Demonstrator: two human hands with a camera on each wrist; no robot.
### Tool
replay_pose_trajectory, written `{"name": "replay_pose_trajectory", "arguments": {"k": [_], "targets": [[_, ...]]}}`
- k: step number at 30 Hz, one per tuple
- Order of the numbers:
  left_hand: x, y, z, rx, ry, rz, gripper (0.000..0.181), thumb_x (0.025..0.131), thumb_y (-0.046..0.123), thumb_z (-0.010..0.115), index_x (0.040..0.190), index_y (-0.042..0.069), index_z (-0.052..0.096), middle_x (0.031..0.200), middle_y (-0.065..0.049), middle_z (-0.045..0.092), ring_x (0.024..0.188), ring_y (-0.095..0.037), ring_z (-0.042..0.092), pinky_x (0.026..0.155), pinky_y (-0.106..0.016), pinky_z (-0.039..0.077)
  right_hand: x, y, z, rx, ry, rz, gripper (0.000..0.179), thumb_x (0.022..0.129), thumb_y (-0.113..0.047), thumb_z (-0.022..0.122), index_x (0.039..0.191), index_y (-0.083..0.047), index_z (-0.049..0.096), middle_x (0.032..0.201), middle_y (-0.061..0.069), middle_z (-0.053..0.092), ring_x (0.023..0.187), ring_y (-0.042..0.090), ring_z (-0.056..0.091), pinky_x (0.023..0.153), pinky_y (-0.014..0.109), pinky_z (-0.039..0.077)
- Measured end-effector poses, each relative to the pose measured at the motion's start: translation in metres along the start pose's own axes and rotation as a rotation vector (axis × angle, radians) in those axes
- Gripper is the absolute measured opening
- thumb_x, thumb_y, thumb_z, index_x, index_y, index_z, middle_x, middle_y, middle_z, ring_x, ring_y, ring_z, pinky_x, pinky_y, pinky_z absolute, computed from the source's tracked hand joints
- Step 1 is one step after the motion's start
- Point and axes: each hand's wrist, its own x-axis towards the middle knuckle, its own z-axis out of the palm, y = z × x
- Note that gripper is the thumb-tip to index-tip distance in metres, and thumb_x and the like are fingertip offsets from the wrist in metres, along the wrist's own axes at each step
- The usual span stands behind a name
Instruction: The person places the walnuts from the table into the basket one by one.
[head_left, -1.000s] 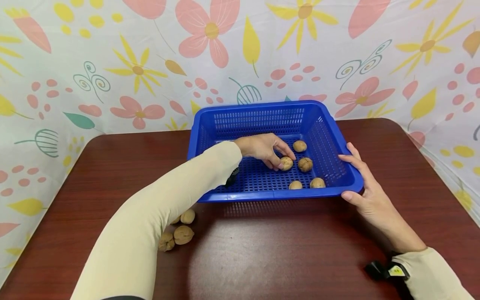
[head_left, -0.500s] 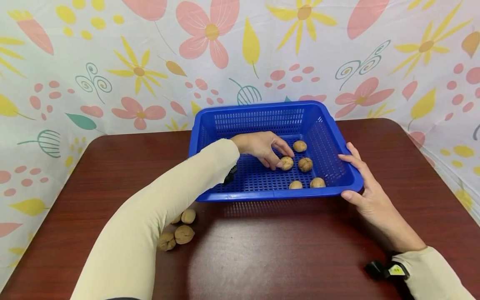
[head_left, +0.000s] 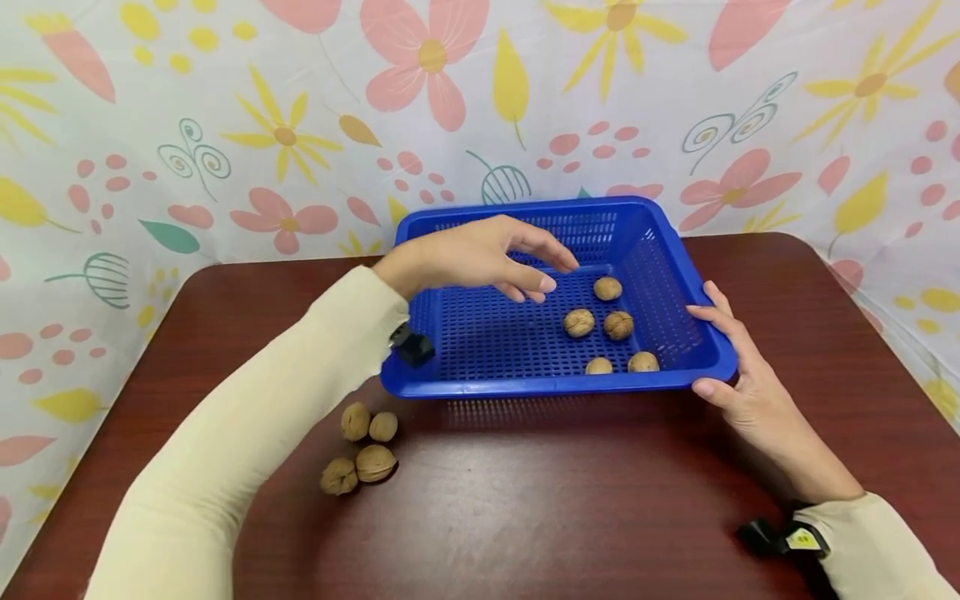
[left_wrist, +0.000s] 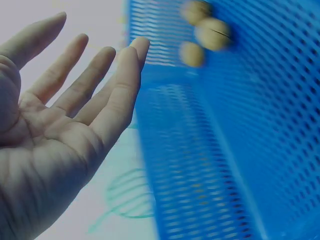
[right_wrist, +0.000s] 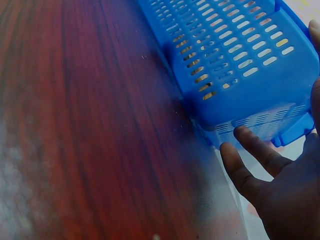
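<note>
Worktop [head_left: 525, 517] is occupied near its far edge by a basket [head_left: 487, 387]. Its near right corner is clamped between thumb and fingers of the right hand [head_left: 757, 396]. Over its left half, the left hand [head_left: 480, 254] is held with fingers apart. Five walnuts [head_left: 579, 322] are spread toward the basket's right edge; four more walnuts [head_left: 376, 463] are grouped on the worktop by the basket's near left corner.

A: What does the basket [head_left: 555, 386] contain?

B: Five walnuts [head_left: 579, 322], all in its right half: three grouped together, two along its front wall.

A: And around the basket?

B: Beneath it, the table [head_left: 555, 492]; before its front-left corner, four more walnuts [head_left: 376, 463]; behind it, the backdrop [head_left: 270, 167]; at its front-right corner, the right hand [head_left: 753, 400]; over its left half, the left hand [head_left: 483, 254].
</note>
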Motion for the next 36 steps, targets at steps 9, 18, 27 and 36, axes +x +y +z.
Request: {"name": "replay_pose_trajectory", "arguments": {"k": [9, 18, 27, 36], "targets": [[-0.079, 0.012, 0.003, -0.048, 0.146, 0.153, 0.036, 0.101, 0.015, 0.071, 0.136, 0.015, 0.068, 0.14, 0.005, 0.067, 0.118, -0.018, 0.072, 0.102, -0.039, 0.058, 0.0, 0.001, -0.002, -0.026, 0.005, -0.008, 0.076, 0.098, -0.023, 0.075, 0.162, -0.011, 0.035, 0.178, 0.001, -0.001, 0.164, 0.021, -0.001, 0.11, 0.006, 0.033], [-0.143, -0.024, 0.014, -0.027, 0.304, 0.112, 0.037, 0.1, 0.014, 0.071, 0.137, 0.019, 0.068, 0.136, 0.002, 0.07, 0.119, -0.022, 0.071, 0.103, -0.039, 0.056, 0.0, 0.001, -0.002, -0.024, 0.003, 0.002, 0.076, 0.099, -0.022, 0.074, 0.163, -0.012, 0.034, 0.178, -0.002, -0.001, 0.163, 0.023, -0.002, 0.109, 0.005, 0.034], [-0.197, -0.07, 0.034, -0.047, 0.443, 0.08, 0.039, 0.098, 0.006, 0.07, 0.137, 0.013, 0.067, 0.131, -0.009, 0.071, 0.108, -0.023, 0.072, 0.09, -0.03, 0.06, 0.002, 0.0, -0.001, -0.062, 0.012, -0.008, 0.076, 0.098, -0.026, 0.075, 0.162, -0.013, 0.036, 0.178, -0.001, 0.001, 0.164, 0.022, -0.001, 0.111, 0.005, 0.032], [-0.223, -0.124, 0.055, -0.115, 0.435, -0.016, 0.042, 0.097, 0.004, 0.072, 0.138, 0.009, 0.063, 0.106, -0.007, 0.072, 0.092, -0.02, 0.069, 0.076, -0.028, 0.058, 0.002, 0.001, 0.0, -0.024, 0.01, -0.007, 0.076, 0.098, -0.024, 0.076, 0.162, -0.013, 0.036, 0.178, -0.001, 0.0, 0.164, 0.023, -0.003, 0.112, 0.006, 0.032]]}}
